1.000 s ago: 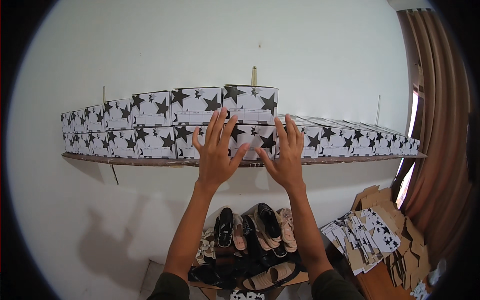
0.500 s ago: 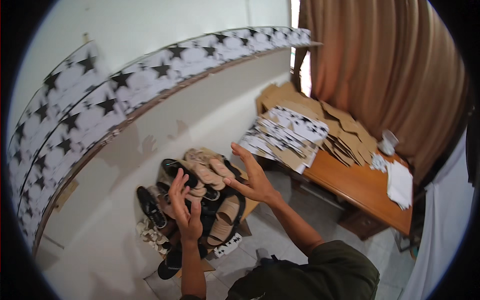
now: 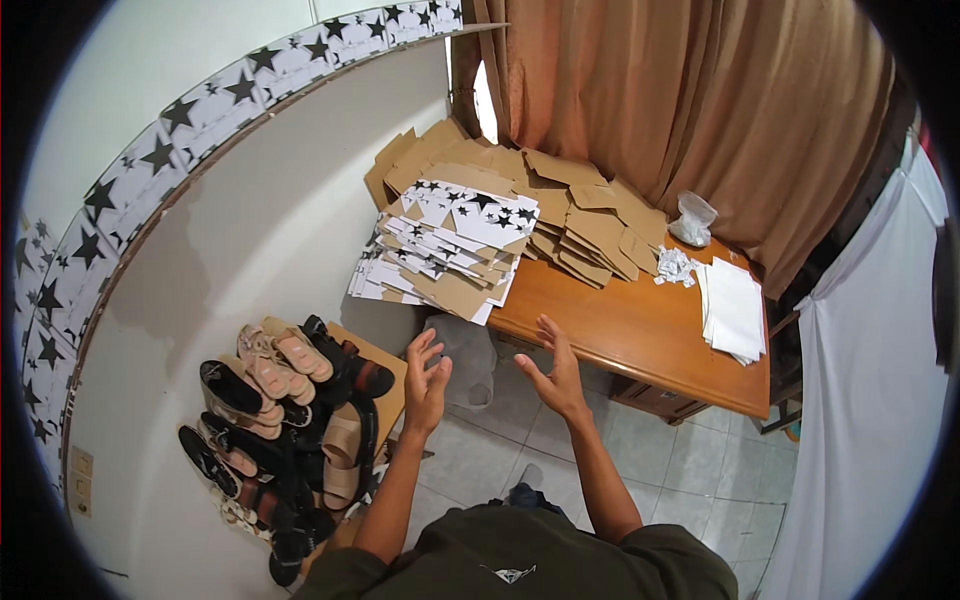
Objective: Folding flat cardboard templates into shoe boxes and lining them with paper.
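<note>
Both hands are raised in the air with nothing in them. My left hand (image 3: 427, 385) has its fingers spread, between the heap of shoes and the wooden desk (image 3: 620, 340). My right hand (image 3: 558, 375) is apart from it, fingers and thumb spread, just short of the desk's front edge. On the desk's left end lies a stack of flat star-printed cardboard pieces (image 3: 450, 245). Behind and beside it spread several plain brown cardboard sheets (image 3: 590, 225). To the left, sandals and shoes (image 3: 290, 420) crowd a low cardboard-topped stand (image 3: 385, 350).
A shelf along the left wall holds star-printed boxes (image 3: 160, 155). White sheets (image 3: 733, 310), small white scraps (image 3: 676, 266) and a clear plastic bag (image 3: 692, 218) lie on the desk's right side. A grey plastic bag (image 3: 465, 360) is below the desk. Brown curtains (image 3: 680, 90) hang behind.
My view has swung right toward the desk, so the shoes now sit farther left. Both hands have moved away from in front of the shoes and stay spread.
</note>
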Demonstrator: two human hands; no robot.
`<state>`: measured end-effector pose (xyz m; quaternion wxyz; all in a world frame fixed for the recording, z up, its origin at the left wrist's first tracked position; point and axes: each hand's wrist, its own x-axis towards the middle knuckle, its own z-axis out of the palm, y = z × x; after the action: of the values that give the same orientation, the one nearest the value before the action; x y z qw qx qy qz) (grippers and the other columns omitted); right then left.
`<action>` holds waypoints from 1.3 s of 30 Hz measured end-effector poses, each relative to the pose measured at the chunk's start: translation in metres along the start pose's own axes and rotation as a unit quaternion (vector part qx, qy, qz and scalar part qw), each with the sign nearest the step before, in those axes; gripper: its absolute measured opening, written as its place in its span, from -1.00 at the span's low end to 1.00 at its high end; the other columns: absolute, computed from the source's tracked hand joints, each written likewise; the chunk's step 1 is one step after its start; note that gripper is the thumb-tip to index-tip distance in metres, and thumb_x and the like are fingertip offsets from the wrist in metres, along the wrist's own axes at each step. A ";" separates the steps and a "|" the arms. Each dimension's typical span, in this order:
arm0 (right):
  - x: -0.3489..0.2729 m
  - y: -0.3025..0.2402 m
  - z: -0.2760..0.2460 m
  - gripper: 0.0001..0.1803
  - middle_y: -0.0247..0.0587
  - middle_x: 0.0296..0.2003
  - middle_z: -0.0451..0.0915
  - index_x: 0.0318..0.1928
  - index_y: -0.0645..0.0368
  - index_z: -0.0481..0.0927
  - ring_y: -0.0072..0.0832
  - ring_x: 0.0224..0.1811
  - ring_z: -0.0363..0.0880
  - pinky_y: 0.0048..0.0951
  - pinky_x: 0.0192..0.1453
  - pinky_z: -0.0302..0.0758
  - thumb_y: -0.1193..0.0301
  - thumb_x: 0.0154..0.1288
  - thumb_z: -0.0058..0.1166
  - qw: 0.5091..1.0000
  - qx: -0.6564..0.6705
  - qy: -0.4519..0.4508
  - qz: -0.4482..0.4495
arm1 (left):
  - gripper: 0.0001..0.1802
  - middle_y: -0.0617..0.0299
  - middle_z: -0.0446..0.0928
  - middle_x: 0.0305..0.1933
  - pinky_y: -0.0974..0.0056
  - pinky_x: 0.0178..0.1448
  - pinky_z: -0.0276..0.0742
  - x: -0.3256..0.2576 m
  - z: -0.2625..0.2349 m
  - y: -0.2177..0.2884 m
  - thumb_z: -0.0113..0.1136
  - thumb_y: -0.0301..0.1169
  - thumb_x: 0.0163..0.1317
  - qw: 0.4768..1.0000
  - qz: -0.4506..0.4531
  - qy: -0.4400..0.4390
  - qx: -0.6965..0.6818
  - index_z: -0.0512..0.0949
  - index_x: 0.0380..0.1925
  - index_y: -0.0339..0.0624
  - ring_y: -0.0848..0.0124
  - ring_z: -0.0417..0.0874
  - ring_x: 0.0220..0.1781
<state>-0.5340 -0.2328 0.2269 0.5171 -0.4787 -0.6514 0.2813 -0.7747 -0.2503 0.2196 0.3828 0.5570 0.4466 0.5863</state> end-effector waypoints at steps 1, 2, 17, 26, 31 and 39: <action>0.006 0.012 -0.011 -0.13 0.17 0.29 0.47 0.47 0.26 0.25 -0.10 0.32 0.49 -0.12 0.38 0.41 0.19 0.30 0.39 1.000 0.002 -0.008 0.005 | -0.32 -0.07 0.24 0.51 0.07 0.33 0.49 0.009 0.015 -0.009 0.16 -0.12 0.48 1.000 -0.007 0.005 0.002 0.21 0.44 -0.22 0.09 0.41 0.43; 0.014 0.022 -0.021 -0.13 0.16 0.29 0.47 0.47 0.26 0.25 -0.11 0.31 0.49 -0.12 0.38 0.41 0.20 0.30 0.39 1.000 0.006 0.001 0.005 | -0.33 -0.06 0.24 0.50 0.09 0.31 0.51 0.019 0.029 -0.017 0.16 -0.14 0.48 1.000 -0.012 0.000 -0.010 0.22 0.44 -0.21 0.11 0.42 0.42; 0.132 0.151 -0.048 -0.21 0.12 0.24 0.50 0.46 0.22 0.28 -0.13 0.26 0.52 -0.12 0.30 0.47 0.26 0.33 0.35 0.997 0.007 -0.057 0.050 | -0.39 0.04 0.30 0.45 0.14 0.18 0.59 0.124 0.117 -0.095 0.18 -0.21 0.48 0.996 -0.056 0.059 0.020 0.27 0.41 -0.19 0.19 0.51 0.30; 0.230 0.217 0.000 -0.28 0.09 0.25 0.48 0.44 0.18 0.30 -0.14 0.19 0.55 -0.18 0.18 0.54 0.22 0.39 0.28 0.990 -0.049 -0.114 0.074 | -0.38 -0.01 0.34 0.43 0.14 0.19 0.59 0.225 0.115 -0.169 0.21 -0.18 0.46 0.992 -0.103 0.058 0.044 0.29 0.39 -0.20 0.23 0.54 0.27; 0.288 0.242 0.026 -0.33 0.10 0.22 0.48 0.39 0.20 0.34 -0.14 0.17 0.56 -0.18 0.17 0.54 0.21 0.40 0.27 0.988 -0.050 -0.119 0.085 | -0.39 -0.02 0.34 0.42 0.14 0.19 0.59 0.282 0.110 -0.207 0.22 -0.19 0.46 0.988 -0.148 0.034 0.032 0.29 0.38 -0.19 0.25 0.56 0.24; 0.342 0.314 0.049 -0.45 0.10 0.20 0.45 0.28 0.22 0.44 0.01 0.15 0.56 -0.13 0.29 0.50 0.30 0.38 0.25 0.987 -0.096 -0.113 0.068 | -0.46 0.03 0.43 0.33 0.19 0.15 0.53 0.351 0.113 -0.267 0.22 -0.18 0.46 0.975 -0.138 -0.027 0.174 0.37 0.33 -0.15 0.23 0.58 0.22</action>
<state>-0.4783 0.2067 0.0799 0.3715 -0.5348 -0.6954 0.3041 -0.7056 0.1755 0.0730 0.3689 0.5637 0.6040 0.4259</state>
